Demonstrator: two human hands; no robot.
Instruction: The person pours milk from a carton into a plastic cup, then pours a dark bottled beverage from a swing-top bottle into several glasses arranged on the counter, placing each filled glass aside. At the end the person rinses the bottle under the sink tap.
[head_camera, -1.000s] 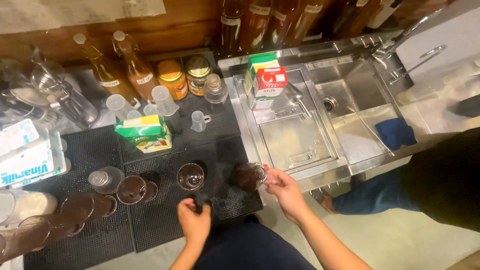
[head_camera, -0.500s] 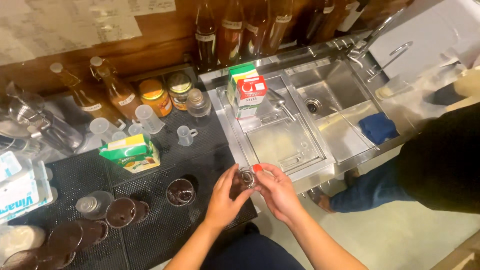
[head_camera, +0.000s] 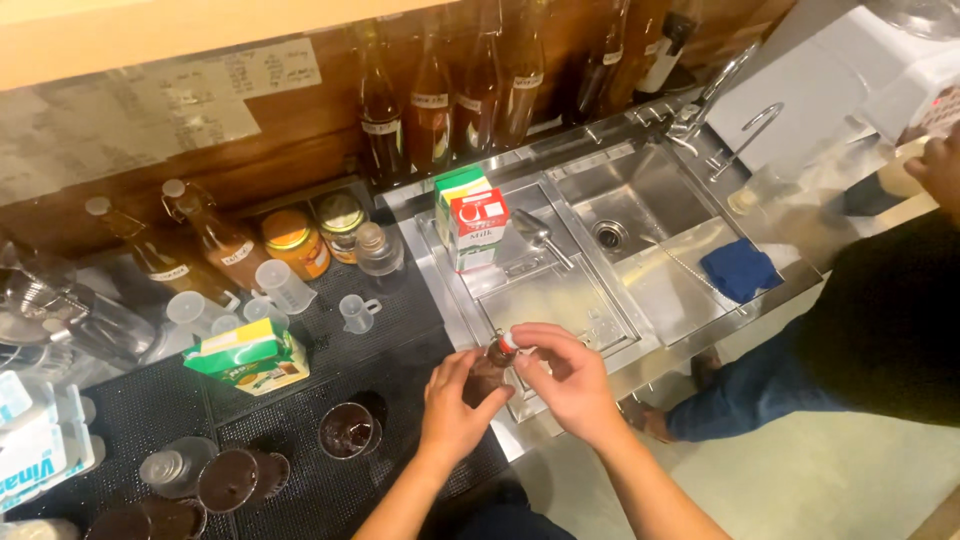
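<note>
My left hand (head_camera: 452, 404) grips a small dark brown bottle (head_camera: 489, 368) by its body, held over the front edge of the steel tray (head_camera: 560, 300). My right hand (head_camera: 562, 376) has its fingers pinched on the bottle's red-and-white cap (head_camera: 508, 343). A glass of dark drink (head_camera: 347, 431) stands on the black rubber mat (head_camera: 300, 480) just left of my left hand.
A red-and-green milk carton (head_camera: 470, 220) and a metal scoop (head_camera: 540, 235) sit on the tray, beside a sink (head_camera: 625, 210) with a blue cloth (head_camera: 738, 268). A green juice carton (head_camera: 250, 355), measuring cups, jars and syrup bottles stand at left. Another person (head_camera: 890, 320) stands at right.
Both hands came together at the tray's front edge. The left hand left the glass on the mat and now holds the small bottle; the right hand moved onto its cap. The camera shifted.
</note>
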